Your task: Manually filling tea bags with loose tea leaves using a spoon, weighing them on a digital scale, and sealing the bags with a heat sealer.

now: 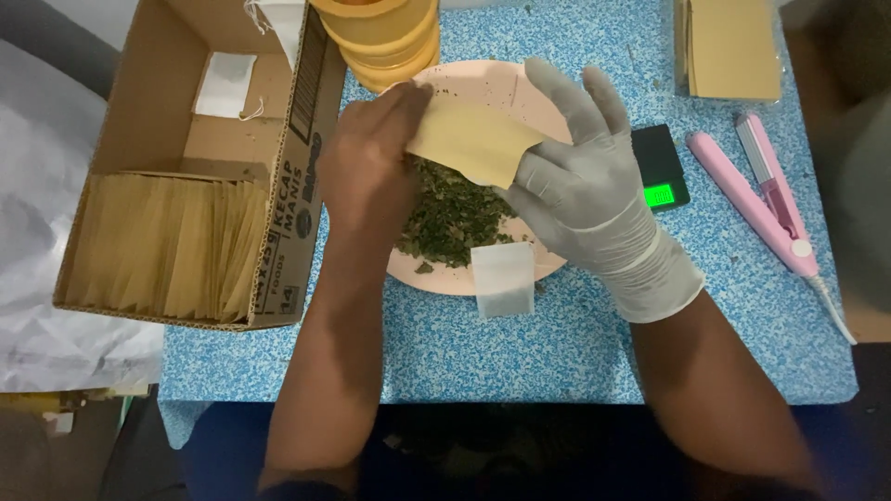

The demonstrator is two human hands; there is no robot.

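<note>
My bare left hand and my right hand, in a pale grey glove, both hold a small tan paper envelope over a pink plate. A heap of dried green leaves lies on the plate under the envelope. A small white filter bag rests against the plate's near rim.
A cardboard box at the left holds a row of several tan envelopes. A stack of yellow containers stands behind the plate. A small black scale with a green display, a pink heat sealer and a stack of tan envelopes lie at the right on the blue speckled table.
</note>
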